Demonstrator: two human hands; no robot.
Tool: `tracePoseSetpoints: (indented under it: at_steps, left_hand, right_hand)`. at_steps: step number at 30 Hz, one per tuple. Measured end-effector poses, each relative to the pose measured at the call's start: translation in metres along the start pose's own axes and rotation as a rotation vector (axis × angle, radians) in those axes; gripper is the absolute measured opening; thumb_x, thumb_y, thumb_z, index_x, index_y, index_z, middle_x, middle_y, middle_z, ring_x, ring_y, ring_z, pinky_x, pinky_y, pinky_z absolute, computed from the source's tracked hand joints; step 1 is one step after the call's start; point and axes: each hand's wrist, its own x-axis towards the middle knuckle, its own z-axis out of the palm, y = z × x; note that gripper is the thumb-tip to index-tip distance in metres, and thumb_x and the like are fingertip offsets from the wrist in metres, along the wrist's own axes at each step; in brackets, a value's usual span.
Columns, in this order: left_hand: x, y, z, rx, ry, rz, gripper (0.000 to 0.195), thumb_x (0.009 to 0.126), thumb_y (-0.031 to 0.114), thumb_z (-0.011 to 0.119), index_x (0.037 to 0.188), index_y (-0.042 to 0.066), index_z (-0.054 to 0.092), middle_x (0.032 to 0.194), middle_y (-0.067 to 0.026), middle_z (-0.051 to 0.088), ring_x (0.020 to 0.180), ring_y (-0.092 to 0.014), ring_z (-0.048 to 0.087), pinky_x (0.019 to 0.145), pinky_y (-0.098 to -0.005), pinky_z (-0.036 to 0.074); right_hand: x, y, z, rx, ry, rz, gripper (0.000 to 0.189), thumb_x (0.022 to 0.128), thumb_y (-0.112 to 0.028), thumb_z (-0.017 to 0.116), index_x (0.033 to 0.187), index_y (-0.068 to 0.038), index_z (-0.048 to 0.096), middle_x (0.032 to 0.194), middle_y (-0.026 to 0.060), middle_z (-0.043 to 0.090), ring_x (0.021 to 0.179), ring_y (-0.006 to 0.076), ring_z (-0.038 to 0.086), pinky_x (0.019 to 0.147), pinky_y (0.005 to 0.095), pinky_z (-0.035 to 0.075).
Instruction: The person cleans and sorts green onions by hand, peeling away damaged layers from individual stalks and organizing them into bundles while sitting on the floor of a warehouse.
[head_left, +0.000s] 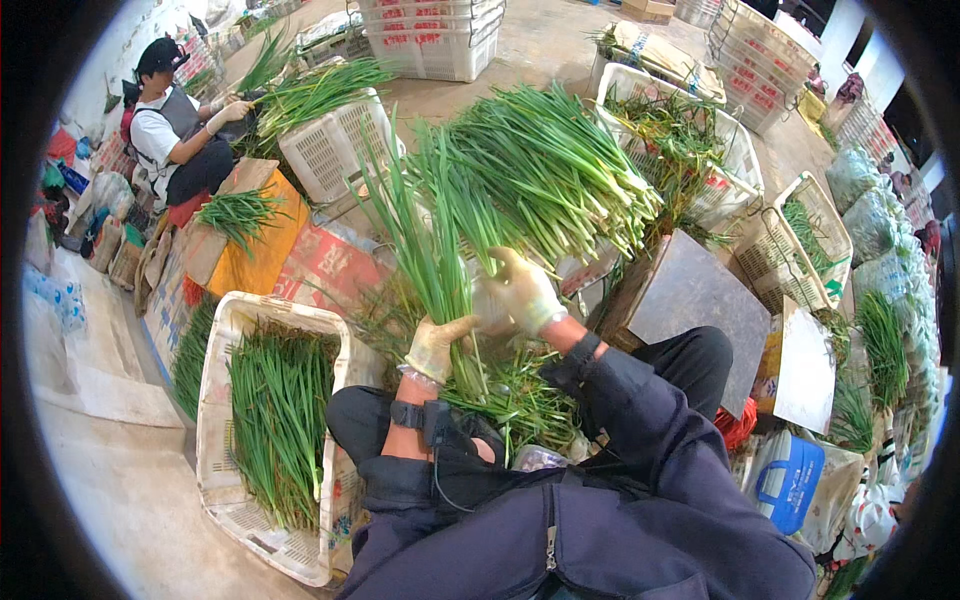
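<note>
My left hand (433, 349), in a pale glove, grips a bunch of long flat-leaved green stalks (435, 274). The leaves point up and away, and the pale stem ends hang below my fist. Close to its right is my gloved right hand (525, 292), its thumb and fingers around the pale lower ends of a few more stalks (480, 225). Beyond both hands lies a large heap of the same greens (555, 165), pale ends towards the right. Loose leaves and trimmings (525, 405) lie below my hands, between my legs.
On my left stands a white plastic crate (341, 375) with greens (277, 420) inside. A crate of withered leaves (742, 161) is at the far right, beyond a grey board (705, 315). A co-worker (176, 127) sits at the upper left beside another crate (334, 154). Stacked crates (431, 45) stand at the back.
</note>
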Motion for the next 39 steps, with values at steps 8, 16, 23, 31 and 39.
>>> tracePoseSetpoints:
  at_steps: [8, 16, 23, 31, 39]
  left_hand:
    - [-0.003, 0.006, 0.000, 0.083, -0.053, 0.123, 0.025, 0.085, 0.015, 0.080, 0.104, 0.000, 0.073, 0.087, -0.0082, 0.072, 0.075, -0.018, 0.070, 0.064, -0.0323, 0.056]
    - [-0.008, 0.018, 0.007, 0.025, -0.071, 0.057, 0.020, 0.086, 0.014, 0.079, 0.098, 0.000, 0.071, 0.074, -0.0051, 0.067, 0.059, -0.017, 0.062, 0.056, -0.0315, 0.049]
    - [-0.003, 0.013, -0.015, -0.032, 0.020, 0.109, 0.032, 0.085, 0.017, 0.081, 0.108, -0.002, 0.070, 0.081, -0.0076, 0.071, 0.060, -0.018, 0.064, 0.057, -0.0297, 0.052]
    - [-0.003, 0.022, -0.035, -0.834, -0.231, 0.306, 0.044, 0.092, 0.017, 0.079, 0.129, 0.002, 0.060, 0.072, 0.0035, 0.042, 0.061, -0.010, 0.040, 0.057, -0.0281, 0.036]
    - [-0.004, 0.020, -0.041, -0.798, -0.208, 0.265, 0.032, 0.099, 0.015, 0.070, 0.127, 0.004, 0.058, 0.070, 0.0019, 0.041, 0.064, -0.012, 0.041, 0.063, -0.0297, 0.037]
  right_hand:
    - [0.000, -0.027, 0.016, -0.161, -0.109, -0.358, 0.024, 0.086, -0.021, 0.072, 0.106, -0.008, 0.073, 0.097, 0.0186, 0.071, 0.089, 0.0376, 0.070, 0.080, 0.0445, 0.057]
    - [0.009, -0.036, 0.000, -0.084, 0.108, -0.347, 0.015, 0.090, -0.018, 0.073, 0.097, -0.005, 0.070, 0.094, 0.0169, 0.069, 0.087, 0.0388, 0.068, 0.077, 0.0454, 0.055]
    - [0.016, -0.042, -0.077, 0.626, 0.488, -0.001, 0.009, 0.099, -0.009, 0.067, 0.105, -0.002, 0.066, 0.084, 0.0033, 0.066, 0.068, 0.0109, 0.060, 0.061, 0.0262, 0.050]
    - [-0.058, 0.045, -0.074, -0.040, 0.229, -0.228, 0.011, 0.092, -0.008, 0.072, 0.100, -0.002, 0.068, 0.091, 0.0152, 0.070, 0.083, 0.0315, 0.069, 0.077, 0.0388, 0.056]
    - [-0.040, 0.029, -0.017, -0.302, -0.171, -0.186, 0.021, 0.090, -0.025, 0.070, 0.099, -0.006, 0.070, 0.094, 0.0197, 0.073, 0.090, 0.0395, 0.071, 0.081, 0.0472, 0.056]
